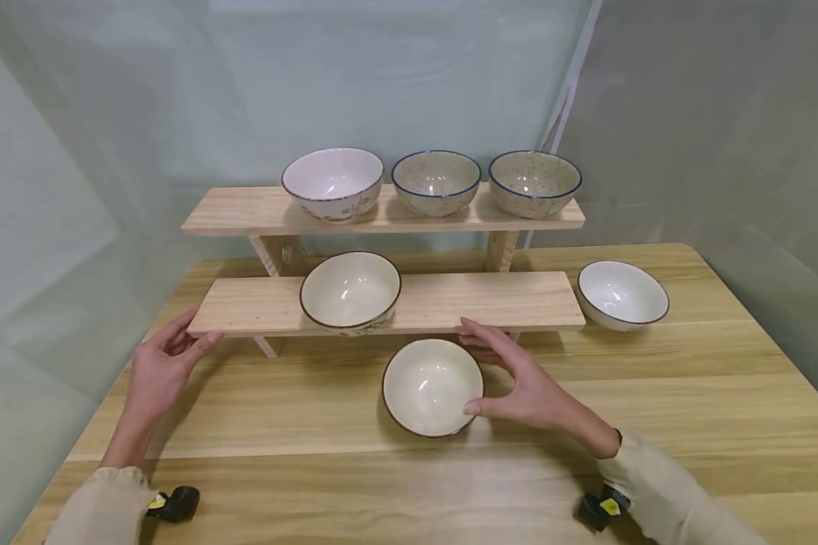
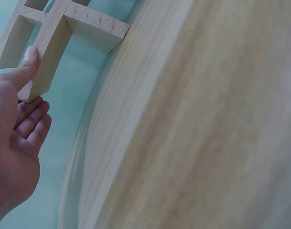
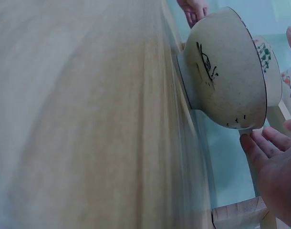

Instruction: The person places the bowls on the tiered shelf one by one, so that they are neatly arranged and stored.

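A two-tier wooden shelf [image 1: 491, 299] stands on the table. My left hand [image 1: 160, 371] grips the left end of its lower board; in the left wrist view the thumb [image 2: 30, 59] lies on one face of the board and the fingers curl beneath. In front of the shelf, a cream bowl with a dark rim [image 1: 431, 387] sits upright on the table. My right hand [image 1: 528, 390] is spread at the bowl's right side, thumb by the rim and fingers reaching toward the shelf's front edge. The right wrist view shows dark brushed markings on this bowl [image 3: 226, 71].
Another cream bowl [image 1: 350, 291] stands on the lower board. The upper board carries a white floral bowl [image 1: 334, 182] and two speckled blue-rimmed bowls [image 1: 436, 185]. A white bowl [image 1: 622, 295] rests on the table [image 1: 709, 409] right of the shelf.
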Available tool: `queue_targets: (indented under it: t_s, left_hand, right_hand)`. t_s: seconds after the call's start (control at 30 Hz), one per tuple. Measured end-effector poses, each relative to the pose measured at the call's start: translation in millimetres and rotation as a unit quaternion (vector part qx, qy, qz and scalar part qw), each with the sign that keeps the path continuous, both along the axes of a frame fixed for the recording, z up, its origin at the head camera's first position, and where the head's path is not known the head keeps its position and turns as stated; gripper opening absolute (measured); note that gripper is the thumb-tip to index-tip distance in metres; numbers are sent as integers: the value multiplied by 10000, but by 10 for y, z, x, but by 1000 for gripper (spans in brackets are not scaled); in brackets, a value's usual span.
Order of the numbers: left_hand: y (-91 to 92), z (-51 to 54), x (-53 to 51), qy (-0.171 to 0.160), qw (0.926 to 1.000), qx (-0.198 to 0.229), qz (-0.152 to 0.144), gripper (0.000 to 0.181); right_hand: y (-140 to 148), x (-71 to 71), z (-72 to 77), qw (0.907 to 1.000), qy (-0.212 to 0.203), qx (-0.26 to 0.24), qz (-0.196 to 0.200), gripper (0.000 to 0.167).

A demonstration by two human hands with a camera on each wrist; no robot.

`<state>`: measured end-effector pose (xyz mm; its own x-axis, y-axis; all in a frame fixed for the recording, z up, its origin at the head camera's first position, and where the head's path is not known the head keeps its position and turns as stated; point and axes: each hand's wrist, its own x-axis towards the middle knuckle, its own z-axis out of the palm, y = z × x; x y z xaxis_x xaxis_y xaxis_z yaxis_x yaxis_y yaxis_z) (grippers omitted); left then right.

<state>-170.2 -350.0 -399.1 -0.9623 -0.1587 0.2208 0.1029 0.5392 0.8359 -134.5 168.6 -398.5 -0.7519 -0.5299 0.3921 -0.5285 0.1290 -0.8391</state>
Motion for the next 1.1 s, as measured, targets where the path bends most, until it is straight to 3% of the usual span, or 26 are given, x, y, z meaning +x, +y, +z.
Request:
queue_targets:
  t_s: [0.4,0.7,1.1]
  left_hand:
    - [4,7,7,-94,9999,-20,70,68]
    - [21,12,14,-149,9998,-57,104,70]
    - [19,24,23,-228,9996,-118,74,70]
  right_hand:
    - [2,29,-24,9991,-145,374,-121,106]
    - [-39,34,-68,9982,-536,258,22,114]
    - [-105,71,-84,9947,-692,753,-131,125]
